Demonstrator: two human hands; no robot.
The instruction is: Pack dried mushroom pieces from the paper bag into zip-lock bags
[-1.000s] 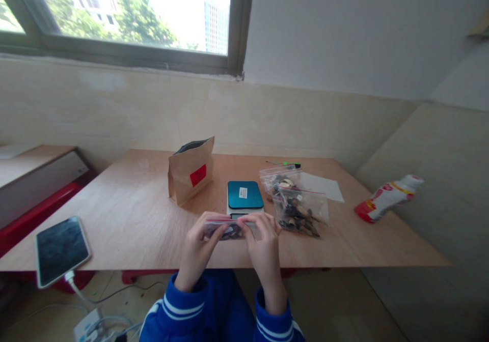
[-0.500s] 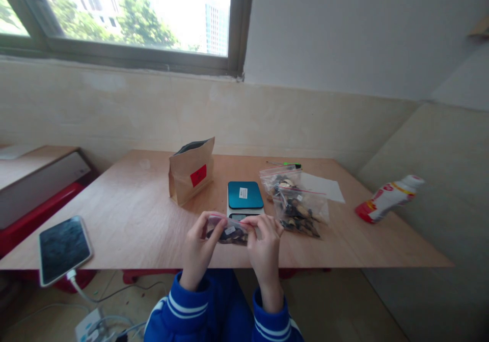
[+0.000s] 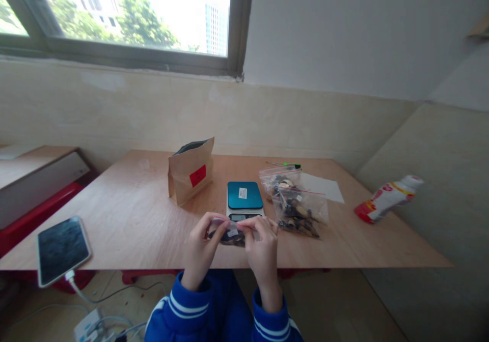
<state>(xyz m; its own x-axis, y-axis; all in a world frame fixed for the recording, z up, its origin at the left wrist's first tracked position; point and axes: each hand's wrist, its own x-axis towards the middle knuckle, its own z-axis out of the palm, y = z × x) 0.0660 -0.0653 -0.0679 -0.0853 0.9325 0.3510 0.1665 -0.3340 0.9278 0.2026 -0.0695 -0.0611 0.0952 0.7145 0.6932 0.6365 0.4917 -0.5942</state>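
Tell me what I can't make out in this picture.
In the head view:
Held bag: left hand and right hand hide much of its top edge.
Scale display: reading too small.
Paper bag: its front hides any contents.
White paper: clear bags cover its left part.
Left sleeve: cut off by bottom edge.

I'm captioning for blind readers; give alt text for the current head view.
Both hands pinch a clear bag of dark pieces near a blue-topped scale; a paper bag stands left, two filled clear bags lie right.
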